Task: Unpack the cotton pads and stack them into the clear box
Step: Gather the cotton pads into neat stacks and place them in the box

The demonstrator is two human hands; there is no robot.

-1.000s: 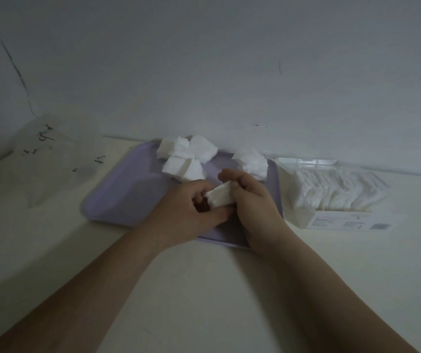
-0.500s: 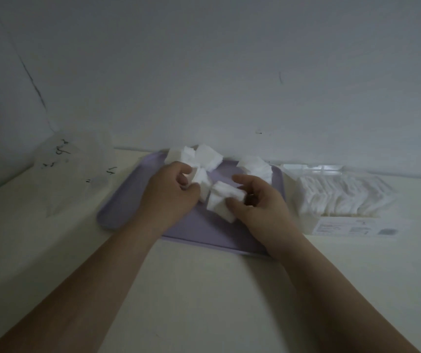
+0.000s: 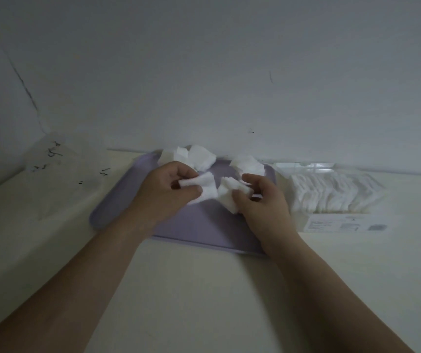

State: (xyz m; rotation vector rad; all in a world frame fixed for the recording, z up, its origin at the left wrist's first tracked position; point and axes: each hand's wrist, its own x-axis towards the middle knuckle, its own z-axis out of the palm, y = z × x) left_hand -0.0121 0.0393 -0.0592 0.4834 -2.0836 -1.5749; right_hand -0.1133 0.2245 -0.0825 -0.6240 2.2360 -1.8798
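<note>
Over a lilac tray [image 3: 117,207] my left hand [image 3: 164,191] pinches a few white cotton pads [image 3: 205,187] between thumb and fingers. My right hand [image 3: 262,202] grips a small stack of cotton pads [image 3: 229,196] just to the right of them; the two bundles nearly touch. Loose heaps of pads lie at the tray's far edge, one heap [image 3: 191,156] behind my left hand and another heap [image 3: 248,165] behind my right. The clear box [image 3: 336,222] stands right of the tray, filled with a row of upright pads [image 3: 331,192].
A crumpled clear plastic wrapper [image 3: 61,169] with dark print lies at the far left against the wall. The box's open lid [image 3: 306,166] rests behind it by the wall. The pale tabletop [image 3: 204,289] stretches toward me in front of the tray.
My hands have parted: the left one reached back to the far heap and came away with a few pads, while the right keeps its stack. The view has shifted slightly.
</note>
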